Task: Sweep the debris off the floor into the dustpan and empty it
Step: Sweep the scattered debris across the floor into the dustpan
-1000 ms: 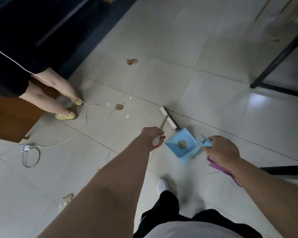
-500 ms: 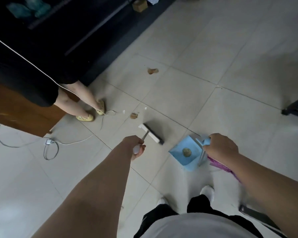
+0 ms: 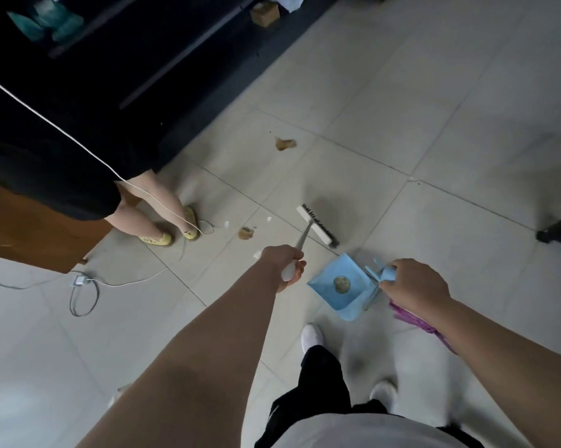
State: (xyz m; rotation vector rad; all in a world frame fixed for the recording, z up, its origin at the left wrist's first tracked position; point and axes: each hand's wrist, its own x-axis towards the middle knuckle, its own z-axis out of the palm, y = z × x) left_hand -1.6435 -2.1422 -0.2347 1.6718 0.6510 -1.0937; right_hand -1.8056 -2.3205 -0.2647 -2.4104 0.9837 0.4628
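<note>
My left hand (image 3: 284, 265) grips the white handle of a small broom; its brush head (image 3: 318, 225) rests on the floor just beyond the hand. My right hand (image 3: 414, 286) holds the handle of a light blue dustpan (image 3: 330, 294), which sits to the right of the broom with a round brown scrap (image 3: 342, 283) inside. A brown scrap (image 3: 245, 233) lies just left of the brush, with small white bits (image 3: 226, 224) near it. Another brown scrap (image 3: 285, 144) lies farther off on the pale tiles.
A person in a black skirt and yellow shoes (image 3: 157, 239) stands at the left, close to the debris. A white cable with a plug (image 3: 79, 281) trails over the floor there. A dark cabinet (image 3: 143, 59) runs along the back; a black stand foot (image 3: 557, 234) sits at the right edge.
The broom head has moved away from the dustpan and lies nearer the brown scrap. The dustpan stays in my right hand with the scrap in it. My view has shifted.
</note>
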